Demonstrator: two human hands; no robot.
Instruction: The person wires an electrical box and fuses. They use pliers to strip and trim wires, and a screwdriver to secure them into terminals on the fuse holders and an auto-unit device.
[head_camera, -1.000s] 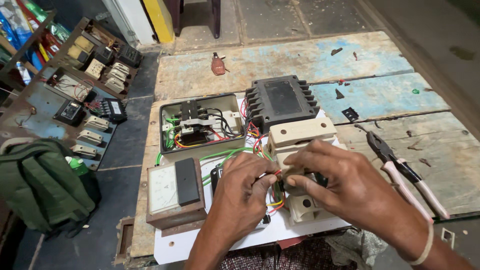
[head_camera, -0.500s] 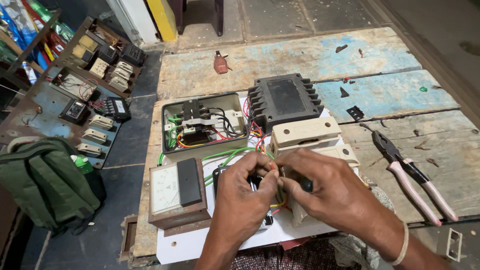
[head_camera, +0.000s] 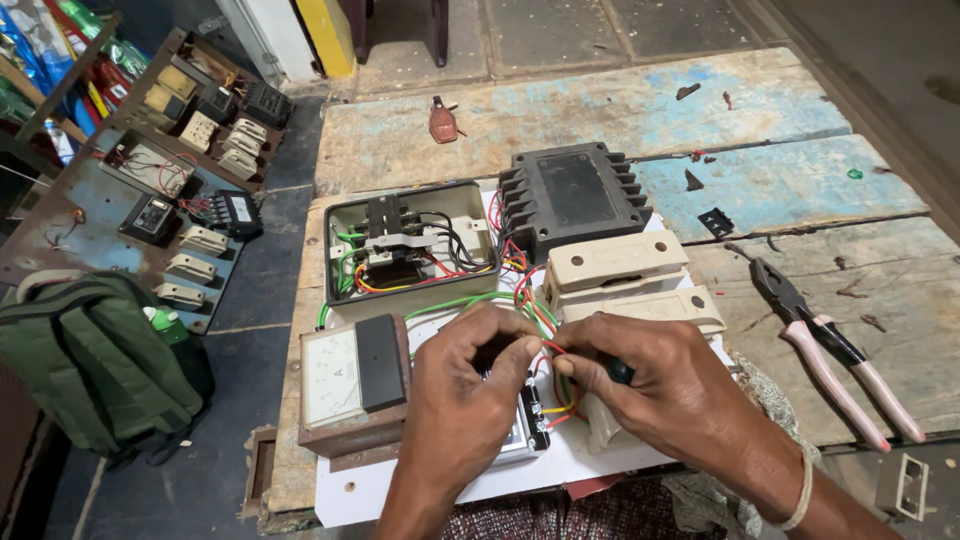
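Note:
Both my hands work over a white board (head_camera: 360, 495) on a worn wooden bench. My left hand (head_camera: 470, 385) pinches coloured wires (head_camera: 535, 310) above a small grey component (head_camera: 525, 435). My right hand (head_camera: 655, 385) grips a dark-handled tool (head_camera: 618, 372), probably a screwdriver, pointing toward those wires; its tip is hidden by the fingers. Just beyond my hands lie cream fuse carriers (head_camera: 615, 262), a black ribbed unit (head_camera: 575, 195) and an open switch box (head_camera: 410, 250) full of wiring.
A boxed analogue meter (head_camera: 350, 385) stands left of my left hand. Pliers with pink handles (head_camera: 830, 350) lie on the planks at right. A green backpack (head_camera: 90, 370) and a panel of switches (head_camera: 160, 200) sit on the floor at left. A small brown object (head_camera: 442, 120) lies farther back.
My hands have stayed on the wires near the fuse carriers, and the right hand has shifted slightly with the tool. The camera has tilted a little, shifting the scene.

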